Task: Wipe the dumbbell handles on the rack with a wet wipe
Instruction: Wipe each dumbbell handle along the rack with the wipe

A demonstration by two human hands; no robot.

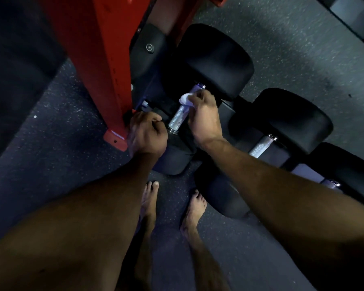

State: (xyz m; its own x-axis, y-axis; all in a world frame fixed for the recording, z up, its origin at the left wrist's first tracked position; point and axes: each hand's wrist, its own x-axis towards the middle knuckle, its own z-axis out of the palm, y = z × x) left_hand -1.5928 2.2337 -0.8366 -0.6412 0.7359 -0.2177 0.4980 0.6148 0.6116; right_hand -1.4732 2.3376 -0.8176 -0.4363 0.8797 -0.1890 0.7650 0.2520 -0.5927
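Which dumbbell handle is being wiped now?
The leftmost handle, beside the red rack post: the right hand holds the white wipe on it.

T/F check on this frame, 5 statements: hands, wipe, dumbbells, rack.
1. The right hand holds the white wipe on a dumbbell handle. True.
2. The left hand also holds a wipe. False: no wipe shows in it; it sits curled at the near end of that dumbbell, beside the red rack post.
3. The rack post is blue. False: it is red.
4. Another dumbbell handle lies bare to the right, with no hand on it. True.
5. The person wears shoes. False: the feet are bare.
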